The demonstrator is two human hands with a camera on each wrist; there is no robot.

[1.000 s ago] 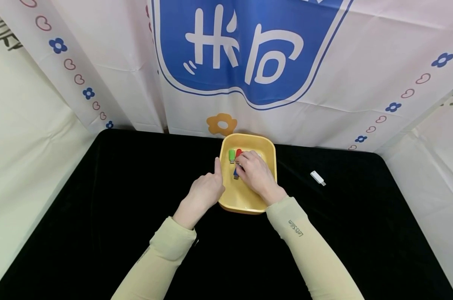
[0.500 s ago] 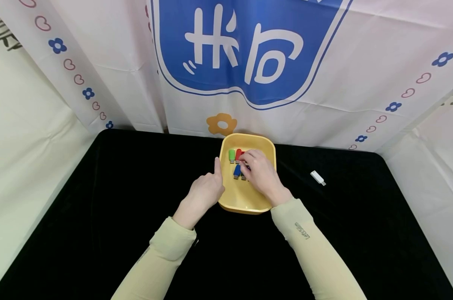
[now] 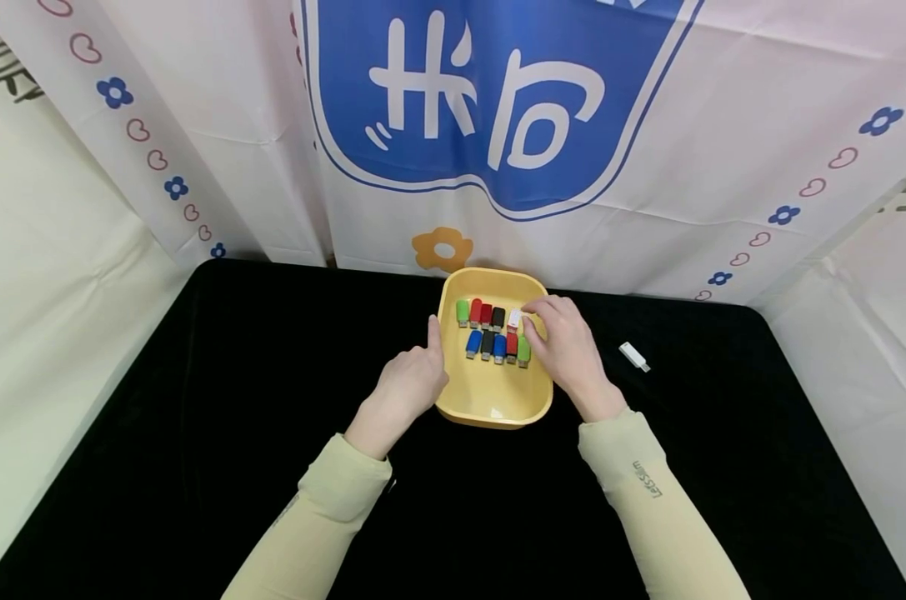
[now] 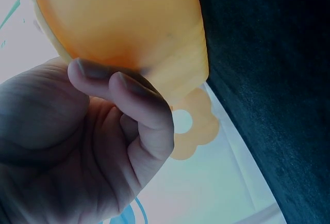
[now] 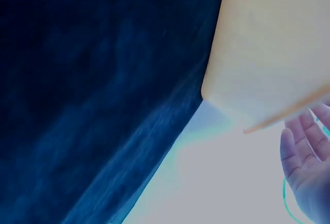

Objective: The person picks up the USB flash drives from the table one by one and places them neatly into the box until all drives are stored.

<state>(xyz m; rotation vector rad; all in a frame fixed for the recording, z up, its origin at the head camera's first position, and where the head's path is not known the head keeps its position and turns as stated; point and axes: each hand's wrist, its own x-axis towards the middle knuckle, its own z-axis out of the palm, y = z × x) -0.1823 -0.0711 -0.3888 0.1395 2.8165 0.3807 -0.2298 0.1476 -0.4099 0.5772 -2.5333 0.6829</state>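
Note:
Two rows of USB flash drives lie in a yellow tray [image 3: 490,404]. The far row holds a green drive [image 3: 463,312], a red drive [image 3: 476,312] and, at its right end, a white drive [image 3: 514,319]. In the near row are a blue drive [image 3: 473,342] and a light green drive [image 3: 523,350], among others. My right hand [image 3: 568,346] reaches over the right rim, thumb and index tips beside the white drive, holding nothing visible. At the left rim, my left hand [image 3: 407,383] grips the tray, index finger straight along it; its other fingers curl against the outer wall in the left wrist view.
Another white USB drive [image 3: 633,356] lies on the black cloth [image 3: 693,450], right of the tray. Behind the table hangs a white curtain [image 3: 648,242] with a blue emblem, close to the tray's far edge.
My right hand has moved rightward across the tray from the red and blue drives to the white one, uncovering both rows. My left hand and the tray have stayed in place.

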